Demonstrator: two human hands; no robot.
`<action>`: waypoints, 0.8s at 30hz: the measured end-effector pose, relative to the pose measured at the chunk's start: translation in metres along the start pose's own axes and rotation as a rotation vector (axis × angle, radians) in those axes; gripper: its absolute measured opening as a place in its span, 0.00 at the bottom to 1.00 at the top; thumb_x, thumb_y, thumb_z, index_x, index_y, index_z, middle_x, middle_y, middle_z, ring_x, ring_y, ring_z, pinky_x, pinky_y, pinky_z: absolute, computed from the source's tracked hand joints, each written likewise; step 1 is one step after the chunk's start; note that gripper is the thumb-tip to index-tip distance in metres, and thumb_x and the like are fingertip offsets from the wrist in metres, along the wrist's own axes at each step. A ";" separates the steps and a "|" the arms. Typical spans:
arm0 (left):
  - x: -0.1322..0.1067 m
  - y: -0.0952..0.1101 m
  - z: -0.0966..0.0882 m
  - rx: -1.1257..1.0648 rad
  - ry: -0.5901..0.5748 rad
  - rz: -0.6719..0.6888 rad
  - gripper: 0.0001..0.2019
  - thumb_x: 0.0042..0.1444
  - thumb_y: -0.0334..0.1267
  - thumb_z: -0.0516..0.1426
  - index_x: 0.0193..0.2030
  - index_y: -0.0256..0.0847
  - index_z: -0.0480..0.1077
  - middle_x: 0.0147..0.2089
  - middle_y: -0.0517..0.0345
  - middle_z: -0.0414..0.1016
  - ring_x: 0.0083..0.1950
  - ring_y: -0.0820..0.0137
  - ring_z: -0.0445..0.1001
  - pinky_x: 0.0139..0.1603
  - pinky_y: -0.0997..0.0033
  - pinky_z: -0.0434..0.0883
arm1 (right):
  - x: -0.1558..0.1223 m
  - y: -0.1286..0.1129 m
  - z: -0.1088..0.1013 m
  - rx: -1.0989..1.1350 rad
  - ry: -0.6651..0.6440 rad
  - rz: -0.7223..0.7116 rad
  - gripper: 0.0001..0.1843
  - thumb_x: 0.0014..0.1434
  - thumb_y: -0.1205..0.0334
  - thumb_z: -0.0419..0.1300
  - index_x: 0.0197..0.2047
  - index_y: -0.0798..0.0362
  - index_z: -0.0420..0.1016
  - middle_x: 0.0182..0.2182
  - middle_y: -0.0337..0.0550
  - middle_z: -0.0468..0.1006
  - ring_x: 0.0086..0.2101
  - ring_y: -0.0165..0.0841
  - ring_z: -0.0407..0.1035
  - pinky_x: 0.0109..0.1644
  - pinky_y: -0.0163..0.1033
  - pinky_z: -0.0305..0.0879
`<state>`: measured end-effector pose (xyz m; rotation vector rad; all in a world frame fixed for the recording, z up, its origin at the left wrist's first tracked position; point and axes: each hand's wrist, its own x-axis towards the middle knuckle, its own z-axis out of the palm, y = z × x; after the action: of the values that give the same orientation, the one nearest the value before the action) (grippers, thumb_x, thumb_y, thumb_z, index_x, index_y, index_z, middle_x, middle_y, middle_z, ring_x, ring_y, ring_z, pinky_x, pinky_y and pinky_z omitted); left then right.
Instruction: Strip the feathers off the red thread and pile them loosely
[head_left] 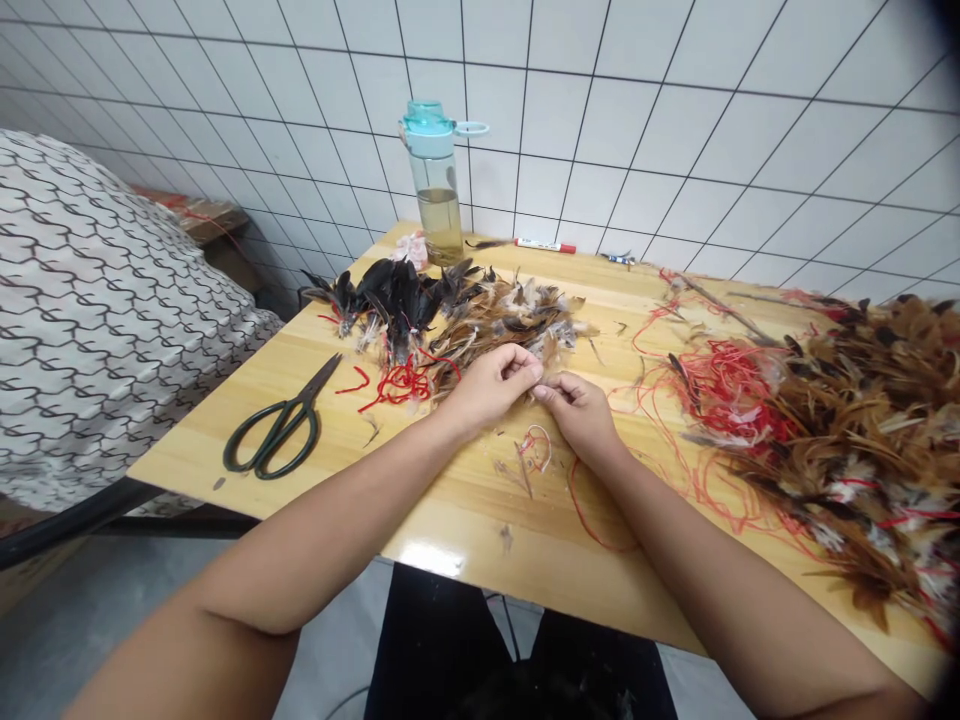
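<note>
My left hand (498, 385) and my right hand (579, 410) nearly touch, fingertips pinched together over the table. Between them a small brown feather (552, 350) sticks up, its lower end hidden by the fingers. Just beyond my left hand lies a pile of brown feathers (480, 325), with black feathers (401, 300) to its left. Red string pieces (401, 384) lie in front of the black ones. Below my hands, a loop of white and red thread (535, 448) rests on the wood among feather scraps.
Green-handled scissors (281, 430) lie at the table's (465, 515) left side. A water bottle (435, 200) stands near the tiled wall, with a red-and-white marker (545, 245) beside it. Tangled red string (739, 400) and a large heap of brown feathers (870, 400) cover the right side.
</note>
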<state>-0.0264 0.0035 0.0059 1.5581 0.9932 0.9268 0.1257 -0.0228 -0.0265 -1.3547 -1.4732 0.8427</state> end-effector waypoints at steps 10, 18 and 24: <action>0.001 0.003 -0.004 0.088 -0.073 0.022 0.08 0.50 0.40 0.59 0.31 0.37 0.68 0.26 0.64 0.67 0.28 0.77 0.63 0.30 0.76 0.60 | 0.000 0.002 0.000 0.013 -0.017 -0.024 0.11 0.49 0.53 0.61 0.24 0.51 0.74 0.23 0.38 0.74 0.27 0.31 0.64 0.33 0.37 0.61; 0.004 -0.001 -0.005 0.036 0.088 0.013 0.09 0.54 0.42 0.58 0.29 0.39 0.64 0.24 0.63 0.67 0.26 0.76 0.63 0.28 0.75 0.60 | 0.001 0.001 -0.001 0.037 -0.022 0.010 0.11 0.50 0.52 0.61 0.25 0.51 0.73 0.24 0.38 0.74 0.27 0.31 0.65 0.33 0.37 0.61; 0.003 -0.001 -0.005 0.141 0.174 0.007 0.11 0.54 0.41 0.57 0.27 0.40 0.61 0.23 0.64 0.68 0.25 0.75 0.64 0.29 0.74 0.60 | 0.001 0.001 -0.001 -0.024 0.020 -0.014 0.10 0.51 0.55 0.61 0.26 0.52 0.77 0.25 0.40 0.77 0.29 0.33 0.68 0.36 0.38 0.63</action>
<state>-0.0295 0.0084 0.0065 1.6192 1.1982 1.0289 0.1272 -0.0214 -0.0267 -1.3651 -1.4794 0.8027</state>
